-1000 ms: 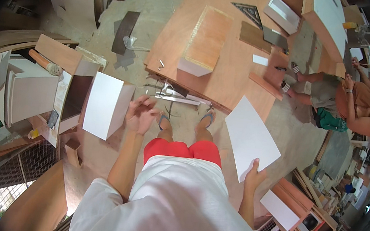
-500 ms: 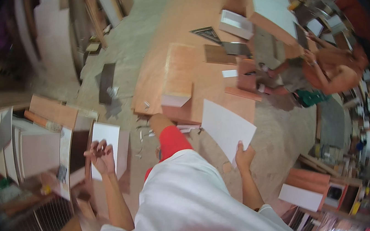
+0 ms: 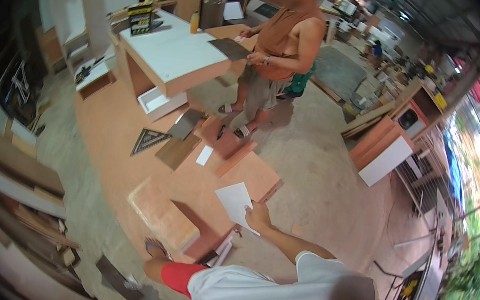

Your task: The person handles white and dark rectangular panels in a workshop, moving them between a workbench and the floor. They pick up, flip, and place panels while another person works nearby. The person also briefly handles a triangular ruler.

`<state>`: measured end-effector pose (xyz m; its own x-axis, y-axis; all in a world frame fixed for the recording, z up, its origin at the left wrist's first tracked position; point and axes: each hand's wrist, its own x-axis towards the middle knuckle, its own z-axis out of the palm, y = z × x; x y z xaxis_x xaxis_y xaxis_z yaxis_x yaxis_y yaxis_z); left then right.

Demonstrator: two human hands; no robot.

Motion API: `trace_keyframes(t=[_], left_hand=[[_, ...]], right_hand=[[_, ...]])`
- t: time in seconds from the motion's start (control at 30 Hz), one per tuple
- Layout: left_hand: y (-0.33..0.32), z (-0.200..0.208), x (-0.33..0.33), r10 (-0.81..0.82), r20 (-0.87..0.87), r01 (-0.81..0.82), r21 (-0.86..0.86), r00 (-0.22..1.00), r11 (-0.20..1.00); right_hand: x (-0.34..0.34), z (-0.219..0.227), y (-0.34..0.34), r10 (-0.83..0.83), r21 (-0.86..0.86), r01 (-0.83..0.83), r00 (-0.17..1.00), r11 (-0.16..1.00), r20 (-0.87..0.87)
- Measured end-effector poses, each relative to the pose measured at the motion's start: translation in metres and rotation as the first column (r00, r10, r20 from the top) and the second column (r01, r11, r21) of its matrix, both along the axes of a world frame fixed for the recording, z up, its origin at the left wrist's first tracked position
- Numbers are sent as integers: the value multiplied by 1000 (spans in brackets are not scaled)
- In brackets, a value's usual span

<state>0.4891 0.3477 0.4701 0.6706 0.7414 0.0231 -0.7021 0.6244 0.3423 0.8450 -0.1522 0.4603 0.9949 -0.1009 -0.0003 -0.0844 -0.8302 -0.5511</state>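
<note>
My right hand (image 3: 258, 217) grips a thin white panel (image 3: 233, 202) by its near right edge, out ahead of my body. The panel hangs tilted above the low wooden platform, close to its right end. Left of it on the platform sits a long plywood box (image 3: 163, 217). My left hand is out of the picture. Beyond the panel, a small white piece (image 3: 204, 155) and a reddish-brown board (image 3: 230, 140) lie on the platform. Further left are a dark triangular square (image 3: 148, 141) and brown sheet pieces (image 3: 177, 151).
A co-worker (image 3: 283, 41) stands beside a white-topped cabinet (image 3: 174, 52), holding a dark sheet (image 3: 231, 49). A white drawer (image 3: 162, 103) sits below it. Long boards (image 3: 14, 182) line the left side. At right, a white board (image 3: 385, 162) leans by a speaker box (image 3: 413, 118).
My view has swung up and to the right, so the co-worker now appears nearer the middle. My left hand has left the picture. The white panel stays in my right hand.
</note>
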Motion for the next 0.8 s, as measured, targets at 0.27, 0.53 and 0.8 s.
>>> trace_keyframes(t=[0.27, 0.53, 0.8], left_hand=[[349, 29, 130, -223, 102, 212, 110, 969, 971], [328, 245, 380, -266, -262, 320, 194, 928, 927], [294, 281, 558, -701, -35, 702, 15, 712, 712]], right_hand=[[103, 46, 143, -91, -20, 90, 993, 996, -74], [147, 66, 238, -339, 51, 350, 929, 935, -149], [135, 63, 267, -609, -78, 604, 789, 793, -87]])
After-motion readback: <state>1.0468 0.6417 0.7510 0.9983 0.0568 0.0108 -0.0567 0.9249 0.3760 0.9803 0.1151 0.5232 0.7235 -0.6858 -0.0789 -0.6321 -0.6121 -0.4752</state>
